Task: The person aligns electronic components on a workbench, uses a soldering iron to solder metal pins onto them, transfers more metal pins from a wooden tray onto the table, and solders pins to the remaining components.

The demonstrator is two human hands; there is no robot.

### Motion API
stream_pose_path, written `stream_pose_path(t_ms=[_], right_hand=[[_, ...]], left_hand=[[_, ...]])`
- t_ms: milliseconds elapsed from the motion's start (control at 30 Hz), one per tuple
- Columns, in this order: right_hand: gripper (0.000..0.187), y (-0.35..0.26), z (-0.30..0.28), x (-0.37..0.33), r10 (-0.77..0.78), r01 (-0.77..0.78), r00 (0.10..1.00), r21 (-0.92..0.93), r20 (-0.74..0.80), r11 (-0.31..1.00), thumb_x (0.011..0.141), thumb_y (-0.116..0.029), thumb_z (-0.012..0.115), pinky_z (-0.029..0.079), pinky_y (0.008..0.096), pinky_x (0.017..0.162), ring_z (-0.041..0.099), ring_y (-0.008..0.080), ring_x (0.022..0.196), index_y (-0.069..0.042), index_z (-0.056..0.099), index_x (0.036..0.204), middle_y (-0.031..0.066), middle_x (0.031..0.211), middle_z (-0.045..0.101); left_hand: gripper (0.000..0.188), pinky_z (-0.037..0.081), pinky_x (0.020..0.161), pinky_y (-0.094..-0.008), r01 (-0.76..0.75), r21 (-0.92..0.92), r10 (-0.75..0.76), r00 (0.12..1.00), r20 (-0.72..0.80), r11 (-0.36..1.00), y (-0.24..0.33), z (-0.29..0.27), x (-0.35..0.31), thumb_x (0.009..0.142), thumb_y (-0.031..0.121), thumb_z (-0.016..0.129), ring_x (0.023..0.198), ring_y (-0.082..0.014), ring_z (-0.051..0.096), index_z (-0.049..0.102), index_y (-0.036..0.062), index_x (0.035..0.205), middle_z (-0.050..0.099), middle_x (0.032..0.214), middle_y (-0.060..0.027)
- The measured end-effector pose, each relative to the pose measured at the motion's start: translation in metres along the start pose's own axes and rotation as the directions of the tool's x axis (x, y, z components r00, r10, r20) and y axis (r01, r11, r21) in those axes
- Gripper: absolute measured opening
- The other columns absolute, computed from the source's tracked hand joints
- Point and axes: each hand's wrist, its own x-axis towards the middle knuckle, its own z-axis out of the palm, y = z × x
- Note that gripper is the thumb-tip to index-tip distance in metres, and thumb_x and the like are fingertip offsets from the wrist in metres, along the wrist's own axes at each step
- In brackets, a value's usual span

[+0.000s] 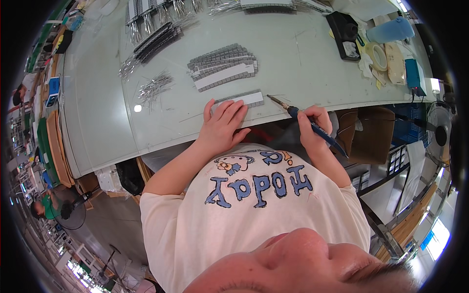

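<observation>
Just this side of the stack of strips [223, 73], a single grey-and-white strip [252, 99] lies partly under the left hand [221, 127], its fingers loosely spread, apparently pressing rather than gripping. To the stack's near right, the right hand [314, 128] curls around a soldering iron [328, 137].

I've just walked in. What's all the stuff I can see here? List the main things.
Table: one, pale green, under the work
Loose strip: one, grey-white, under left fingers
Strip stack: one, grey-white, mid-table
Strip bundles: several, grey and dark, far side
Wires: many, silver, left of stack
Soldering iron: one, dark blue, in right hand
Bottle: one, blue, far right
Tape roll: one, yellowish, near bottle
Carton: one, brown, below table, right
Fans: at least two, dark, both sides
Left hand: one, bare, on strip
Right hand: one, bare, gripping iron
</observation>
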Motion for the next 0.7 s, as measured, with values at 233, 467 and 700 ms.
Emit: stream_pose_path(t_ms=[233, 467, 700], right_hand=[[0.015, -0.001, 0.002, 0.003, 0.013, -0.013, 0.998, 0.004, 0.061, 1.0, 0.081, 0.007, 0.06, 0.032, 0.0197, 0.053, 0.04, 0.0042, 0.058, -0.002, 0.049, 0.082, 0.0008, 0.068, 0.051], [0.015, 0.002, -0.001, 0.017, 0.199, -0.205, 0.978, 0.11, 0.057, 0.973, 0.08, 0.006, 0.061, 0.034, 0.02, 0.054, 0.042, 0.0045, 0.059, -0.004, 0.049, 0.08, -0.0008, 0.067, 0.049], [0.017, -0.02, 0.0, 0.03, 0.06, -0.01, 0.963, -0.188, 0.261, 0.982, 0.076, -0.009, 0.068, 0.042, 0.0294, 0.05, 0.049, 0.0137, 0.053, -0.005, 0.052, 0.077, 0.006, 0.057, 0.052]], left_hand=[[0.055, 0.018, 0.106, -0.0501, 0.004, 0.013, -0.004, 1.0, 0.002, 1.0, -0.001, 0.002, 0.001, 0.077, 0.037, 0.068, 0.117, -0.0191, 0.045, 0.055, 0.0088, 0.122, 0.05, 0.126, -0.0028], [0.053, 0.019, 0.106, -0.0491, -0.001, -0.006, 0.001, 1.0, -0.017, 1.0, 0.0, 0.001, 0.001, 0.077, 0.036, 0.069, 0.117, -0.0194, 0.045, 0.055, 0.009, 0.121, 0.05, 0.127, -0.0029], [0.049, 0.024, 0.103, -0.0454, -0.062, -0.062, 0.052, 0.987, -0.154, 0.996, -0.005, 0.0, -0.014, 0.075, 0.024, 0.07, 0.113, -0.0234, 0.049, 0.057, 0.01, 0.119, 0.053, 0.124, -0.0052]])
